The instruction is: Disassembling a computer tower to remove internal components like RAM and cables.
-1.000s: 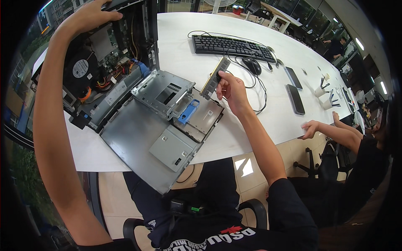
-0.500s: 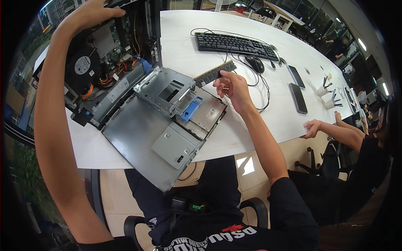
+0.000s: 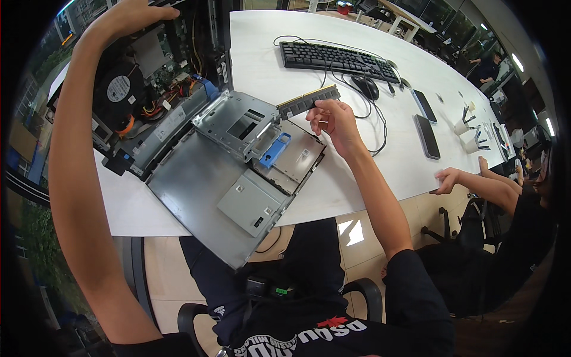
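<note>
Head view showed us seated at a long white table (image 3: pixel 380 160), which curved off toward the far rim. Largest on it was our open desktop computer case (image 3: pixel 148 95), lying at the left with its fan, circuit board and coloured cables exposed. Its grey side panel (image 3: pixel 202 196) was swung down over the near edge of the table, and a metal drive cage (image 3: pixel 238 122) with a blue latch (image 3: pixel 275 150) sat on top of that panel.

Our left hand (image 3: pixel 134 13) rested flat on the upper edge of the case, fingers spread along the rim and gripping nothing else. Our right hand (image 3: pixel 334 119) was closed around one end of a memory module (image 3: pixel 307 101), pinching it between thumb and fingers. The module was held in the air, nearly level, just above the far corner of the drive cage and apart from the board.

Beyond our right hand lay a black keyboard (image 3: pixel 339 59) and a black mouse (image 3: pixel 367 88), their cables looping across the table. Two dark phones (image 3: pixel 427 122) lay farther right. Another person's hand (image 3: pixel 447 178) rested on the table's near right edge.
</note>
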`<state>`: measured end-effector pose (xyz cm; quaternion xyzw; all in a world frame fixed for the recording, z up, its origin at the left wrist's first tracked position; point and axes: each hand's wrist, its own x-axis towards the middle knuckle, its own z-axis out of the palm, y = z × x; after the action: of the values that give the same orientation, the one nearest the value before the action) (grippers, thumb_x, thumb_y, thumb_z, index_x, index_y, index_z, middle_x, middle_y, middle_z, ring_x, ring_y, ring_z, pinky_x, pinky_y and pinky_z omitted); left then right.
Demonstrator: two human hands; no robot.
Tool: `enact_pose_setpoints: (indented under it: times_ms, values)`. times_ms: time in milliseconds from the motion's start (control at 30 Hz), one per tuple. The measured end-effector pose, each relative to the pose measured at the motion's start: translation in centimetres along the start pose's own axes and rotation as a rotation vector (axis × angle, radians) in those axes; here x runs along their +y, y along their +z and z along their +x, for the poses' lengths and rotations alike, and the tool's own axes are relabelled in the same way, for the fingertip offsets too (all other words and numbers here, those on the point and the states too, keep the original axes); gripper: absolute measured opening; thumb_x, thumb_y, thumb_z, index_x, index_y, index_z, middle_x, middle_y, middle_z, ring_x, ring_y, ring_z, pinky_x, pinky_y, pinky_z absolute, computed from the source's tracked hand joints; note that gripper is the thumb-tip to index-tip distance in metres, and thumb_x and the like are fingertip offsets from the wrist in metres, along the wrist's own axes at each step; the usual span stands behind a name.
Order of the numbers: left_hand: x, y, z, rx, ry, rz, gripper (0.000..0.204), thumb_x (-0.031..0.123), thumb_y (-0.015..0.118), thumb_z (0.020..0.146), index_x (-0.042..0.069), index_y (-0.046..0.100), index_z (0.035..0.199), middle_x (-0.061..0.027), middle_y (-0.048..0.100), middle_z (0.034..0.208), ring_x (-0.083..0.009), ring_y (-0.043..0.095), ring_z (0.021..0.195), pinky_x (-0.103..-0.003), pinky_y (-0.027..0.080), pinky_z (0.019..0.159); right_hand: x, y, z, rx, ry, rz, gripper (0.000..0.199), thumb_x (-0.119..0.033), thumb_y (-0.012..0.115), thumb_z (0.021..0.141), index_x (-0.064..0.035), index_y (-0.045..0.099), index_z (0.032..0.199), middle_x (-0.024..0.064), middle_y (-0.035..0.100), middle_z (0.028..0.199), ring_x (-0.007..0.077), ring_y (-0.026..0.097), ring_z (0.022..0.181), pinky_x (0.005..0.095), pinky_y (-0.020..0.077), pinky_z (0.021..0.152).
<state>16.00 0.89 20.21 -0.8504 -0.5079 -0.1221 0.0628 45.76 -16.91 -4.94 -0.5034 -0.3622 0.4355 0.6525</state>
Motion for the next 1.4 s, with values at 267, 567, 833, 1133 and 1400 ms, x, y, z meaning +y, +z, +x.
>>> enact_pose_setpoints:
  times_ms: [267,567,833,1133,1400]
  values:
    - [0.4,0.5,0.4,-0.017,0.017,-0.039,0.085,0.057,0.071,0.084,0.005,0.052,0.148,-0.0231,0.060,0.143,-0.0364,0.059,0.130,-0.043,0.047,0.109,0.1,-1.0,0.0,-0.004,0.006,0.000,0.018,-0.022,0.064,0.090,-0.0054,0.063,0.081,0.0114,0.071,0.075,0.0154,0.063,0.060,0.0298,0.0511,0.059]
    - [-0.7,-0.5,0.0,-0.015,-0.005,0.011,0.084,0.058,0.071,0.084,0.005,0.053,0.147,-0.0237,0.060,0.143,-0.0366,0.059,0.130,-0.043,0.047,0.109,-0.1,0.5,0.2,-0.036,0.009,0.034,0.018,-0.022,0.065,0.089,-0.0056,0.063,0.081,0.0119,0.071,0.074,0.0167,0.063,0.059,0.0306,0.0513,0.058]
    - [-9.3,4.9,6.9,0.203,0.181,-0.022,0.091,0.066,0.071,0.083,0.011,0.050,0.152,-0.0224,0.066,0.131,-0.0351,0.066,0.119,-0.045,0.049,0.105,0.0,0.8,0.3,-0.061,0.001,0.046,0.018,-0.021,0.064,0.089,-0.0048,0.063,0.082,0.0126,0.070,0.074,0.0175,0.063,0.059,0.0311,0.0517,0.058]
    - [-0.7,0.0,0.7,-0.002,-0.019,0.008,0.086,0.058,0.072,0.084,0.006,0.051,0.149,-0.0234,0.058,0.145,-0.0364,0.057,0.132,-0.044,0.046,0.110,0.0,0.0,0.1,-0.039,-0.004,0.042,0.017,-0.020,0.064,0.090,-0.0049,0.063,0.081,0.0119,0.070,0.074,0.0173,0.064,0.058,0.0304,0.0515,0.056]
    - [-0.4,0.1,0.8,-0.023,-0.028,-0.015,0.085,0.057,0.072,0.084,0.007,0.051,0.149,-0.0228,0.059,0.143,-0.0359,0.059,0.130,-0.043,0.047,0.109,0.0,-0.2,0.1,-0.033,-0.011,0.020,0.020,-0.021,0.070,0.091,-0.0072,0.064,0.079,0.0079,0.069,0.071,0.0146,0.063,0.058,0.0289,0.0500,0.055]
